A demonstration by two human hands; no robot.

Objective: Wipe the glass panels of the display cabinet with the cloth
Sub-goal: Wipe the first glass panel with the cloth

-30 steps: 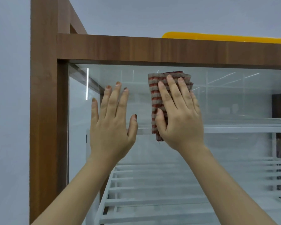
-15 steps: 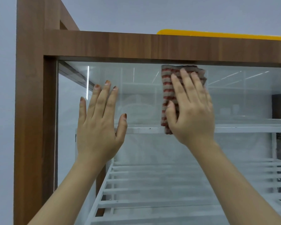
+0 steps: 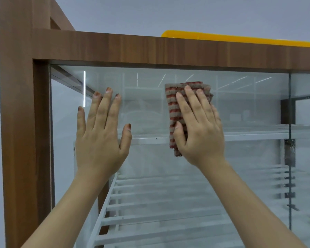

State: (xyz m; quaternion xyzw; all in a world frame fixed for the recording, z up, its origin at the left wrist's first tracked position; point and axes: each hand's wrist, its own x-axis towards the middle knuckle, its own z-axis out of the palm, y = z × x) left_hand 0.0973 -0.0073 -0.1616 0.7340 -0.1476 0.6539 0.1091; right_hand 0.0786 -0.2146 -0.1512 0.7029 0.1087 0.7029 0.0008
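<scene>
Against the glass panel [image 3: 240,108], both hands flat: left hand [image 3: 98,138] bare, right hand [image 3: 200,129] over the striped cloth [image 3: 174,104].

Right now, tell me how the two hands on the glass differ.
The right hand presses a folded striped cloth against the glass panel; the left hand lies bare on it. The left hand sits nearer the wooden frame, the right nearer the middle. Both are flat, fingers straight and pointing up.

Red-and-taupe striped cloth [image 3: 174,111] (brown wood-grain cabinet frame [image 3: 150,47], yellow tray [image 3: 240,39])
</scene>
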